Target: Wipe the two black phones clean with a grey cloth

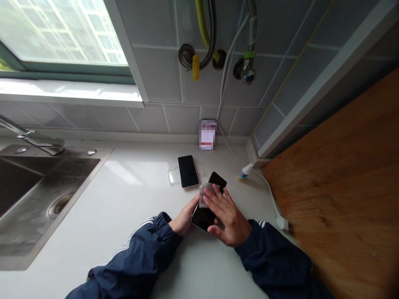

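A black-screened smartphone (204,217) lies tilted in my left hand (183,218), which grips it along its left edge; part of those fingers is hidden beneath it. A thin grey cloth (204,195) covers the middle of the screen. Over the cloth, my right hand (229,216) presses flat, its fingers stretched out and apart. Just beyond, a second smartphone (188,171) with a dark screen rests on a clear phone case (173,176). A small white-capped spray bottle (245,172) stands at the right.
The white countertop (131,224) has a steel sink (90,178) with a faucet (43,141) at left. A blurred card-like packet (208,135) leans on the tiled wall. A white cable runs to a plug (282,222) beside the wooden panel (339,178).
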Demonstrator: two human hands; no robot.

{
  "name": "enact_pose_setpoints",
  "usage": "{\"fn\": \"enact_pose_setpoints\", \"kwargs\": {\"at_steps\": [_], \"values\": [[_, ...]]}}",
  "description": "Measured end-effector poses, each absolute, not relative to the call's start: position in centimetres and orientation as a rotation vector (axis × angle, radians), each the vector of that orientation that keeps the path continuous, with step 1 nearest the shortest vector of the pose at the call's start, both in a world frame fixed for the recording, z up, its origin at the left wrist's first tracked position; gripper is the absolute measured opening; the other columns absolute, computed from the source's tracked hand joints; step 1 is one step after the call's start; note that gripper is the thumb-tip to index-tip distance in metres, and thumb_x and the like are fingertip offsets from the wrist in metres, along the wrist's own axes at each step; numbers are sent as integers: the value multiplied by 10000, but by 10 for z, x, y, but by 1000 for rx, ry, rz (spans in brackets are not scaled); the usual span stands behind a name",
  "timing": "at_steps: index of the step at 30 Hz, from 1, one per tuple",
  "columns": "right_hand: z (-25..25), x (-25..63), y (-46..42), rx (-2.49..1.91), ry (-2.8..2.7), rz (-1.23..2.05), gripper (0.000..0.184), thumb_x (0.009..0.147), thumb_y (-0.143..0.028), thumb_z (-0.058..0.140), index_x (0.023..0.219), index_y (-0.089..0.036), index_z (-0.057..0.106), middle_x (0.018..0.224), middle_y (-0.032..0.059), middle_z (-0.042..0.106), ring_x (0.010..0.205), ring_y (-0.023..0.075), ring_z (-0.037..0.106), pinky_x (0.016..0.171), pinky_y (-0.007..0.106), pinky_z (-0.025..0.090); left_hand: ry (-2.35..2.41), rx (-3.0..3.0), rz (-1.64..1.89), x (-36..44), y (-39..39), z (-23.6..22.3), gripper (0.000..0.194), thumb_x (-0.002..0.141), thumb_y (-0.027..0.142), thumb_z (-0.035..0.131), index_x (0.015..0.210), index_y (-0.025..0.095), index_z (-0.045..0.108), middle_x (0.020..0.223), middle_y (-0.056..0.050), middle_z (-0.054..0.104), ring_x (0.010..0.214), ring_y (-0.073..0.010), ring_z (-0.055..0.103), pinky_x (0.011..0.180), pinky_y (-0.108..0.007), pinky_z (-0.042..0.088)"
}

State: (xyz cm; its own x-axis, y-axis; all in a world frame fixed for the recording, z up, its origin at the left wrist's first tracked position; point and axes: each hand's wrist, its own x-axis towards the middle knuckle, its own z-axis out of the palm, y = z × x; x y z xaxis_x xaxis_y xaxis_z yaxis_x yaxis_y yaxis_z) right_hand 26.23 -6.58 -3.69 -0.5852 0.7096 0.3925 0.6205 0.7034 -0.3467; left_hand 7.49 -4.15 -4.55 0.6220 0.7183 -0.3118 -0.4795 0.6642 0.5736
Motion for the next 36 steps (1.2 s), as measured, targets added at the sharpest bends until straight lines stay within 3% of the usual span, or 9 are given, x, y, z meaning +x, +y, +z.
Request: {"fn": "enact_pose_setpoints", "kwargs": {"at_steps": [5,8,12,17,20,27,32,36], "values": [[-31,255,-78,-903,-2512,267,770,974,-654,345,1559,-159,273,1614,109,311,1534,335,147,1219,628,131,620,456,652,73,-42,-46,574,986,518,413,1457,203,502,1051,-126,740,700,-236,691,566,-338,551],[-36,259,-72,-977,-2462,211,769,988,-639,311,1574,-147,224,1620,129,286,1535,333,144,1217,627,133,620,465,687,74,-41,-43,552,970,457,489,1463,209,490,1071,-120,735,730,-233,696,589,-323,548],[-42,268,-59,-1205,-2267,143,692,1025,-570,243,1583,-162,193,1624,138,273,1536,324,151,1211,630,134,555,468,564,74,-39,-40,643,950,550,499,1504,234,423,1124,-142,718,795,-267,713,576,-335,552],[-38,261,-69,-1064,-2395,159,748,999,-631,265,1571,-150,232,1614,130,302,1533,336,158,1212,639,118,565,422,644,75,-39,-43,556,977,459,490,1462,187,494,1202,-133,708,1034,-293,689,793,-367,551],[-37,256,-75,-977,-2490,163,750,994,-639,285,1566,-157,242,1610,116,315,1531,337,166,1210,657,88,556,417,681,75,-39,-45,497,987,404,472,1419,172,547,1204,-121,712,1085,-287,673,839,-360,539],[-44,267,-63,-1270,-2261,150,647,1036,-531,250,1577,-178,218,1624,123,278,1534,321,163,1205,634,152,571,393,530,74,-37,-42,620,973,550,456,1497,220,440,1176,-148,716,864,-280,732,650,-361,565],[-36,256,-75,-1030,-2428,172,688,1012,-588,300,1547,-155,295,1599,114,338,1532,330,166,1213,655,78,524,328,679,74,-37,-42,510,994,461,455,1334,113,609,1140,-141,732,1073,-263,684,888,-342,521],[-30,248,-82,-924,-2560,188,692,994,-591,386,1533,-163,323,1585,103,365,1530,322,179,1213,660,11,543,300,668,72,-37,-48,536,971,533,474,1141,79,702,1044,-157,755,1005,-256,704,878,-325,509]]}}
